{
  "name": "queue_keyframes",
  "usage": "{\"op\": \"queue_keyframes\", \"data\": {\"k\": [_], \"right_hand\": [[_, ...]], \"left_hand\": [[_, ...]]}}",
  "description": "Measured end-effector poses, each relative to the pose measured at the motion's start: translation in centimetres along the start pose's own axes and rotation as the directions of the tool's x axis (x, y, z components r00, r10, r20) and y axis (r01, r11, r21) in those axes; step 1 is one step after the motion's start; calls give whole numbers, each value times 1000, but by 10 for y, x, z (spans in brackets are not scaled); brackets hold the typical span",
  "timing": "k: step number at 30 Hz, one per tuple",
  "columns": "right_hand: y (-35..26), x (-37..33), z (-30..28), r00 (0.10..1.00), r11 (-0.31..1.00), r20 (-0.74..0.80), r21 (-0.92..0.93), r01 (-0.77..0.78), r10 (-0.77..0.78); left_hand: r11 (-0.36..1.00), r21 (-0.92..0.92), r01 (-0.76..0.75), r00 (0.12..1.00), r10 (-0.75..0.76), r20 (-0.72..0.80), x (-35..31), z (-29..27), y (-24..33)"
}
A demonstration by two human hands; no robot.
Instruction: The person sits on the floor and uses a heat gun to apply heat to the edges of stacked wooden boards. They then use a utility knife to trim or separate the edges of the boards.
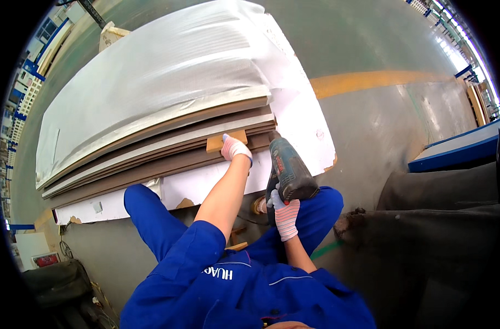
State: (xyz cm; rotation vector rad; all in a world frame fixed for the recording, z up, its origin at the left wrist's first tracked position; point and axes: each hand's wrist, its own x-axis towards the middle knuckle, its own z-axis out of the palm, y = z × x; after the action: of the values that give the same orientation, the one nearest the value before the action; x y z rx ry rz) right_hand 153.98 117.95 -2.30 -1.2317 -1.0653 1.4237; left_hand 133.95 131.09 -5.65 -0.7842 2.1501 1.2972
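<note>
My left hand (235,147), in a striped knit glove, is closed on a small yellowish wooden block (216,144), holding it against the front edges of the stacked brown boards (178,143) near their right end. Gripped by its handle in my gloved right hand (285,217) is a teal and black power drill (289,167). The drill's nose points away from me and ends by the right end of the boards, to the right of the block. Whether the tip touches a board I cannot tell.
White foam sheeting (167,66) covers the top of the stack, which rests on a white panel (310,131) with chipped edges. Dark cloth-covered shapes (441,189) stand at the right, near a blue-edged platform (458,145). A cable (252,221) hangs between my knees.
</note>
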Motion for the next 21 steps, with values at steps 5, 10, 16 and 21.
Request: {"op": "queue_keyframes", "data": {"k": [5, 10, 16, 21], "right_hand": [[5, 2, -8, 995, 991, 51, -95, 90, -85], [17, 10, -28, 999, 998, 21, -55, -36, 37], [32, 15, -35, 992, 967, 7, -219, 127, -129], [29, 13, -38, 998, 982, -32, -183, 46, -52]], "left_hand": [[995, -98, -28, 1000, 28, -3, -13, 30, -22], [998, -53, 21, 998, -23, -51, -32, 39, -28], [991, -121, -57, 993, 69, 99, -53, 37, -35], [998, -48, -43, 997, 46, 60, -74, 50, -40]]}}
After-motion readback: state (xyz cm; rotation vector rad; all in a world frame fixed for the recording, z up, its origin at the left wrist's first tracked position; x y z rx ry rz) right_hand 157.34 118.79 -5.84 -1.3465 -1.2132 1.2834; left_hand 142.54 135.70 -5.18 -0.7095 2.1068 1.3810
